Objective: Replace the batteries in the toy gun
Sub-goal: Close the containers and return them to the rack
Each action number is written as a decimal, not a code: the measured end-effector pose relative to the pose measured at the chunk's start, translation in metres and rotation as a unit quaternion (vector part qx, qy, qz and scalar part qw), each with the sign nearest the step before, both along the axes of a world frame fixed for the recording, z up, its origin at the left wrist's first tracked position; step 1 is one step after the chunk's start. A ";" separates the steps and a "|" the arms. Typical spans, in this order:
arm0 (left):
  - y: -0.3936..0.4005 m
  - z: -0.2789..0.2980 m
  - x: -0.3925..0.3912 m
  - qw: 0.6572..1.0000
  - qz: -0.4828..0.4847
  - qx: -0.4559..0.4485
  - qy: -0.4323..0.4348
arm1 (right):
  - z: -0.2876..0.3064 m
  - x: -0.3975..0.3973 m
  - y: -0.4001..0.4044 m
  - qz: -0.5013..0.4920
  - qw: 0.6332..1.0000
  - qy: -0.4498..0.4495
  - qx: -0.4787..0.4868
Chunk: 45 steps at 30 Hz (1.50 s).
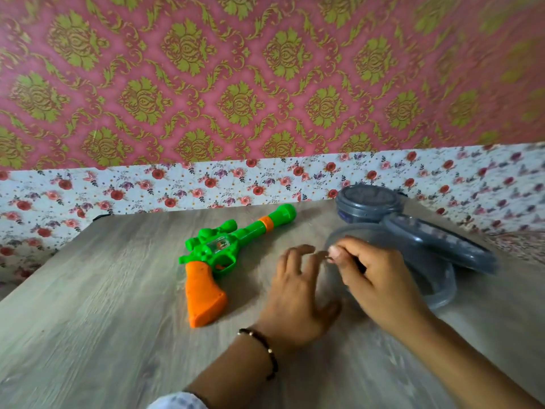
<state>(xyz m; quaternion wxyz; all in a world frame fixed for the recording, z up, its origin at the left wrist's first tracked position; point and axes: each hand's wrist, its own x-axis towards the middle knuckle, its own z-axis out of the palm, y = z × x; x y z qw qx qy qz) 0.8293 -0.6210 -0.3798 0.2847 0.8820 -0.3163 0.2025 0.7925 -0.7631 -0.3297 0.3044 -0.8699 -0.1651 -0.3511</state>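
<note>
A green and orange toy gun [219, 255] lies flat on the wood-grain table [97, 290], its orange grip pointing toward the person and its green barrel, ringed by an orange band, angled away toward the floral-papered wall [182, 187]. Neither hand touches it. The left hand [298, 293] hovers palm down just to the right of the gun's grip, fingers spread and relaxed, grasping nothing; a dark beaded bracelet [265, 346] circles its wrist and a bit of pale sleeve [177, 402] shows at the bottom edge. The right hand [371, 278] sits just beside the left, over the near rim of a clear plastic container [442, 290], with its fingers curled inward and the thumb tip pressed toward the fingertips as if pinching; motion blur hides whether anything small is held there, so that cannot be told. A grey lid [442, 246] leans tilted on the container's far side, and behind it, near the wall, stands a smaller round grey lidded tub [368, 205]. Above the floral strip, the wall carries pink paper with a gold-green damask pattern [265, 69]. No batteries are discernible anywhere in the view.
</note>
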 end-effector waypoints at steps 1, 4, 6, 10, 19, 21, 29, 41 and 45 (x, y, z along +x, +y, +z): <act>-0.008 -0.003 0.002 1.000 -0.021 0.012 0.002 | 0.002 0.000 -0.009 -0.012 1.000 0.012 0.005; -0.023 -0.010 0.005 0.998 -0.037 0.035 0.028 | 0.011 -0.001 -0.040 -0.095 0.994 0.029 -0.054; -0.024 -0.014 0.005 0.998 -0.034 0.038 0.039 | 0.018 -0.003 -0.055 -0.143 0.979 0.064 -0.132; -0.018 -0.017 0.004 0.997 -0.021 0.045 0.063 | 0.026 -0.006 -0.068 -0.231 0.926 0.150 -0.258; -0.015 -0.018 0.007 0.993 -0.032 -0.009 0.117 | 0.027 0.005 -0.075 -0.392 0.859 0.209 -0.256; -0.014 -0.019 0.008 0.991 -0.036 -0.022 0.125 | 0.023 0.005 -0.072 -0.394 0.856 0.186 -0.279; -0.014 -0.019 0.011 0.987 -0.051 -0.074 0.133 | 0.016 -0.005 -0.038 -0.345 0.874 0.124 -0.317; -0.015 -0.015 0.011 0.987 -0.046 -0.093 0.122 | 0.009 -0.014 -0.003 -0.249 0.909 0.083 -0.323; -0.015 -0.014 0.011 0.987 -0.055 -0.097 0.120 | 0.011 -0.018 -0.001 -0.233 0.910 0.101 -0.328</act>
